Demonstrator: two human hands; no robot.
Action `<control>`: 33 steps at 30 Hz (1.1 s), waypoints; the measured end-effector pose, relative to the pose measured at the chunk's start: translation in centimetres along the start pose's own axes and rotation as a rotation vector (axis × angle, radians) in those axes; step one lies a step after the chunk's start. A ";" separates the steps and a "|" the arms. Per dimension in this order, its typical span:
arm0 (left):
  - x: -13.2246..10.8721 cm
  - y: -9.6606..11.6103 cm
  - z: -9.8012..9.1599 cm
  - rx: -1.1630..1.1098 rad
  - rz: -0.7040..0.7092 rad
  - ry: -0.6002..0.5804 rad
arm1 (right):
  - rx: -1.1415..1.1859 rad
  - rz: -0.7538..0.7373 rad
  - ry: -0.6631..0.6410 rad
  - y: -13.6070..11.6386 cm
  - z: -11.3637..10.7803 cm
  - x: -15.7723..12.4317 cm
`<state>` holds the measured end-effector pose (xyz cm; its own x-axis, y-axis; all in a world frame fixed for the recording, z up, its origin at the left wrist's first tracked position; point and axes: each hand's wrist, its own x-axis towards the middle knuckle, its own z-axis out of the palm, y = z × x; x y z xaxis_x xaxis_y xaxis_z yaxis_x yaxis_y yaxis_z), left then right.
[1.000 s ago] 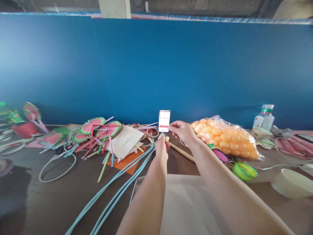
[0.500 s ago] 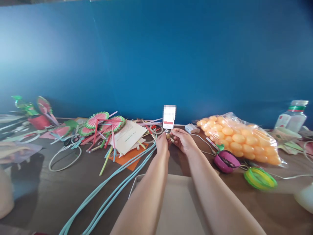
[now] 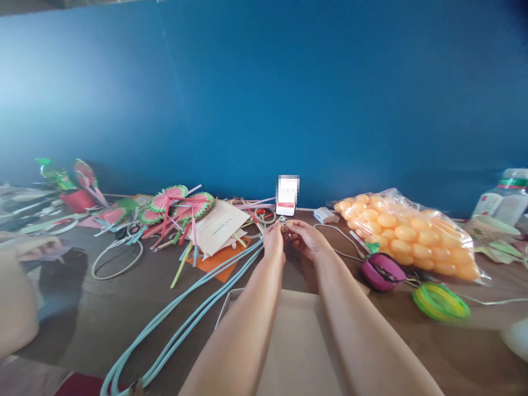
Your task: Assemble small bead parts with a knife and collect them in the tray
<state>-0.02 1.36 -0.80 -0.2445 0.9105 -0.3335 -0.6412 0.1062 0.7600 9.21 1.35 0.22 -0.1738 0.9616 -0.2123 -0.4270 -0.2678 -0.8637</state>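
Note:
Both my arms reach out over the brown table (image 3: 115,308). My left hand (image 3: 273,241) and my right hand (image 3: 304,237) meet at their fingertips just in front of a small white phone (image 3: 287,194) that leans against the blue wall. Together the fingers pinch a small brownish object (image 3: 282,222) that is too small to name. Long light-blue cords (image 3: 193,308) run from the near left edge up to my left hand. A flat beige tray (image 3: 297,341) lies under my forearms.
Pink and green paper fans (image 3: 181,204), coloured straws, a paper sheet (image 3: 217,225) and a wire ring (image 3: 116,258) lie at the left. A clear bag of orange balls (image 3: 406,234), a magenta pouch (image 3: 382,271), a green-yellow ring (image 3: 440,301) and a bottle (image 3: 501,201) are at the right.
My right hand has come back from the phone to meet my left hand at the small object. The view has dropped lower and turned slightly left.

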 end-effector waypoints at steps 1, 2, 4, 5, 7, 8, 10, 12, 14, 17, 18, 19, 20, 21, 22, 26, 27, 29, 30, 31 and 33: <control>0.1 -0.1 0.0 0.001 0.006 -0.003 | 0.003 0.005 -0.006 0.0 0.0 0.0; 0.1 -0.2 0.0 0.004 0.016 -0.006 | 0.006 0.010 -0.011 0.0 0.0 0.0; 0.3 -0.3 -0.1 0.018 0.043 -0.014 | 0.005 0.015 -0.019 0.0 0.0 0.0; 0.4 -0.3 -0.1 0.028 0.055 -0.015 | 0.000 0.014 -0.020 0.0 -0.1 0.0; 0.4 -0.4 -0.1 0.047 0.065 -0.004 | -0.017 0.011 -0.012 0.1 -0.1 0.0; 0.3 -0.3 -0.1 0.054 0.065 0.006 | -0.026 0.013 -0.008 0.1 -0.1 0.1; 0.2 -0.2 0.0 0.066 0.061 0.029 | -0.041 0.016 -0.007 0.1 -0.2 0.1; 0.1 -0.1 0.0 0.074 0.059 0.041 | -0.052 0.017 -0.017 0.1 -0.2 0.1; 0.0 -0.1 0.1 0.076 0.058 0.041 | -0.054 0.014 -0.019 0.1 -0.3 0.0; 0.0 -0.1 0.1 0.071 0.063 0.034 | -0.058 0.016 -0.011 0.1 -0.3 0.1; 0.0 -0.1 0.1 0.070 0.066 0.031 | -0.061 0.018 -0.010 0.1 -0.3 0.1; 0.0 -0.1 0.1 0.071 0.069 0.028 | -0.063 0.020 -0.012 0.1 -0.2 0.0; 0.0 -0.1 0.1 0.074 0.071 0.025 | -0.060 0.022 -0.015 0.1 -0.2 0.0; 0.0 -0.2 0.1 0.075 0.072 0.026 | -0.054 0.025 -0.016 0.1 -0.2 0.0; 0.0 -0.2 0.1 0.077 0.071 0.026 | -0.045 0.029 -0.018 0.1 -0.2 0.0; 0.1 -0.4 0.1 0.075 0.089 0.015 | 0.001 0.039 -0.024 0.1 -0.3 0.0; 0.2 -0.4 0.1 0.075 0.097 0.013 | 0.008 0.044 -0.027 0.0 -0.3 0.0; 0.2 -0.5 0.1 0.079 0.112 0.017 | 0.004 0.052 -0.027 0.0 -0.3 0.0; 0.3 -0.5 0.1 0.083 0.119 0.021 | -0.003 0.053 -0.023 0.0 -0.2 0.0; 0.3 -0.5 0.1 0.088 0.127 0.024 | -0.010 0.053 -0.016 0.0 -0.2 0.0; 0.2 -0.5 0.1 0.098 0.138 0.026 | -0.018 0.054 0.001 0.0 -0.2 0.0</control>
<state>0.31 1.56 -1.17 -0.3444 0.9087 -0.2358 -0.5264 0.0211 0.8500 9.39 1.35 0.15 -0.1951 0.9460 -0.2589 -0.4008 -0.3178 -0.8593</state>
